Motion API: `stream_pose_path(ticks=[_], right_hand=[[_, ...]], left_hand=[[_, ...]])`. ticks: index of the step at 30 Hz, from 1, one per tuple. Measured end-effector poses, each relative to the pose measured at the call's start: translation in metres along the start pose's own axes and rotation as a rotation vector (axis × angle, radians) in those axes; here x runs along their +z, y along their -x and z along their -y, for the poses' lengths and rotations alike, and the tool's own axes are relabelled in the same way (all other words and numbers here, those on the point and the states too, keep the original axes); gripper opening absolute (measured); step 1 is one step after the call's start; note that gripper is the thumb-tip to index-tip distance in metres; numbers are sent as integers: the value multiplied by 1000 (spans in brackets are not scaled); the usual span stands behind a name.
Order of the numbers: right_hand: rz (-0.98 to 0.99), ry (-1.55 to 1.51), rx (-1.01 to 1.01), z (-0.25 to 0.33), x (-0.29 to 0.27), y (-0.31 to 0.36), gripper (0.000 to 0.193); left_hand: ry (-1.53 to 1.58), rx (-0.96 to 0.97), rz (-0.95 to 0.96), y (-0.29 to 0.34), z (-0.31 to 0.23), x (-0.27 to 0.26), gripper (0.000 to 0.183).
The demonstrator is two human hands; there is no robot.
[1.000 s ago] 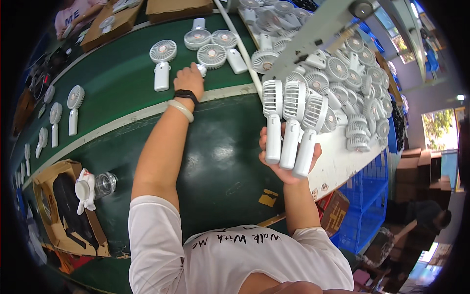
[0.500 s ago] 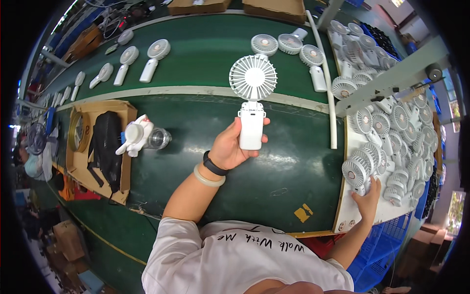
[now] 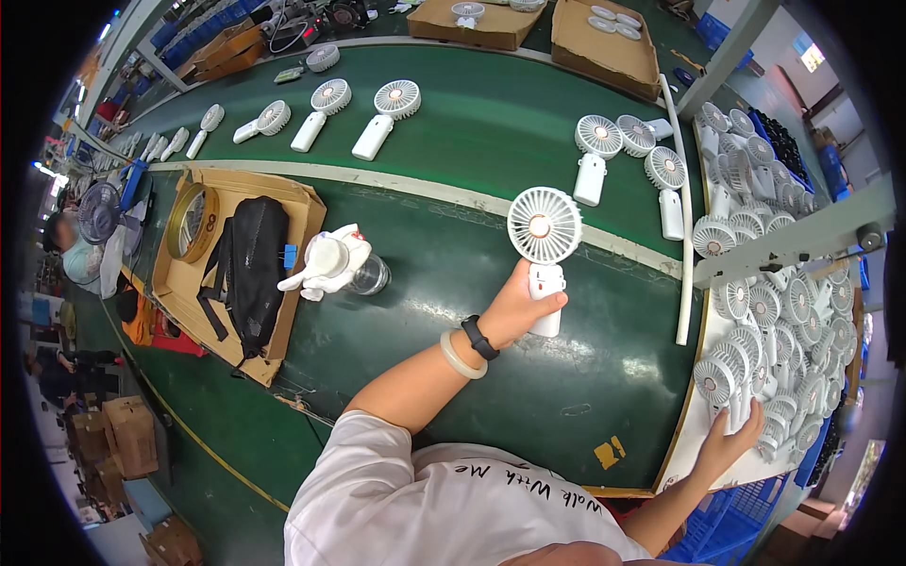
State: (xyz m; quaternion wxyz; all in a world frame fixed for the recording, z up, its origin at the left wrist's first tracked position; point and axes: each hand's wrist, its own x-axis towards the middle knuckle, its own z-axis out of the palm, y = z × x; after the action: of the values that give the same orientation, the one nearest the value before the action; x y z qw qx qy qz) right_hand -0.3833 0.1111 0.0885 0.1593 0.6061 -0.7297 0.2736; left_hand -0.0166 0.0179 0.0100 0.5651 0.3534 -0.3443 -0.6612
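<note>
My left hand [image 3: 514,311] is closed round the handle of a white handheld fan [image 3: 545,224], held upright above the green bench. The fan's round grille faces me, and my thumb lies across its handle. At the right, my right hand [image 3: 729,441] reaches to the near edge of a crowded heap of white handheld fans [image 3: 800,300] on a pale board. Its thumb and fingers are round the white handle of one fan [image 3: 739,411], which still lies among the others. The neighbouring fans partly cover that fan, so its head is hard to single out.
Several fans lie along the green belt [image 3: 491,123] beyond a pale rail. A white tube [image 3: 676,236] and a metal beam [image 3: 793,236] stand near the heap. At left are a cardboard tray [image 3: 304,311] with a black bag [image 3: 260,274], and a clear bottle [image 3: 374,275] beside white cloth.
The fan in my left hand has been turned about, and my thumb now crosses its handle. My right hand stays at the heap. The whole view has shifted, so things appear farther right.
</note>
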Motion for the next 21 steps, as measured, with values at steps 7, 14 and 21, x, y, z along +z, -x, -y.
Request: stream_pose_path(ticks=[7,14,21], right_hand=[[234,-537,-169,118,98,-17,30],[215,-407,-272,217,243,-107,56],[406,-49,22,255,274,-147,68]], left_hand=[[152,-42,28,-4,13,-18,34],[337,-28,-2,-8,2,-22,40],[317,-27,-41,-8,1,-24,43]])
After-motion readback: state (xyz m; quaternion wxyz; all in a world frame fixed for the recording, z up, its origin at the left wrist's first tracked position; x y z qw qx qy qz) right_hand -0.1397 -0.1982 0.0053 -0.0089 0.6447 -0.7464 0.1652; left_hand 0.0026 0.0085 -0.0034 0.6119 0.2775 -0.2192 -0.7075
